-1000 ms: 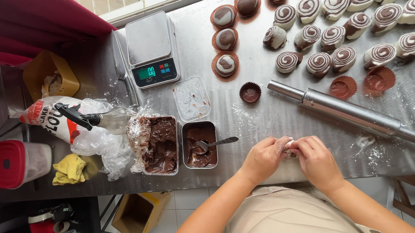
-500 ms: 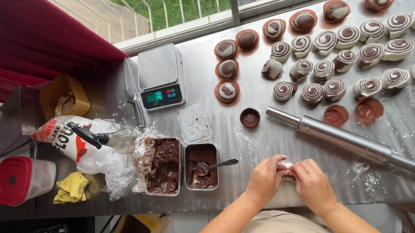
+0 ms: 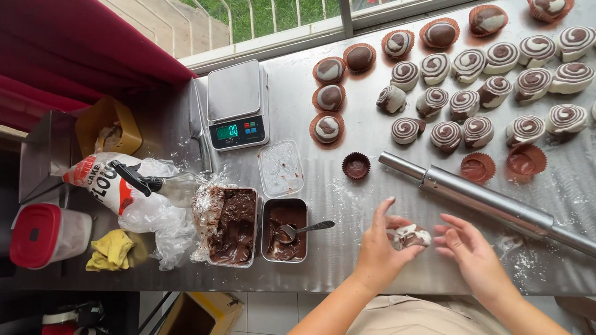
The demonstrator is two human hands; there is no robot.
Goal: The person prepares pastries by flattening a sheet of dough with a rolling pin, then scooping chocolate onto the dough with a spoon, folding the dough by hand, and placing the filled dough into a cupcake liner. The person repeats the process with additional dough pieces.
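Both hands have opened since half a second ago, when they were cupped tight together around the dough; now the fingers fan out and a gap shows between the palms. Between them sits the marbled dough piece [image 3: 411, 236], white swirled with brown, near the steel table's [image 3: 347, 272] front edge. The left hand [image 3: 381, 250] holds it loosely with thumb and fingertips, fingers spread wide, while the right hand [image 3: 473, 255] is just beside it at 3 o'clock, fingers open and barely touching the piece. At 1 o'clock from the dough lies the steel rolling pin [image 3: 496, 205], slanted across the table. At 9 o'clock stands a metal tin of chocolate filling [image 3: 286, 229] with a spoon [image 3: 305, 227] in it, and a second, foil-lined tin [image 3: 230, 225] beside that. At 11 o'clock sits the digital scale [image 3: 237, 104]. Rows of swirled rolls [image 3: 480, 131] fill the table at 12 to 2 o'clock.
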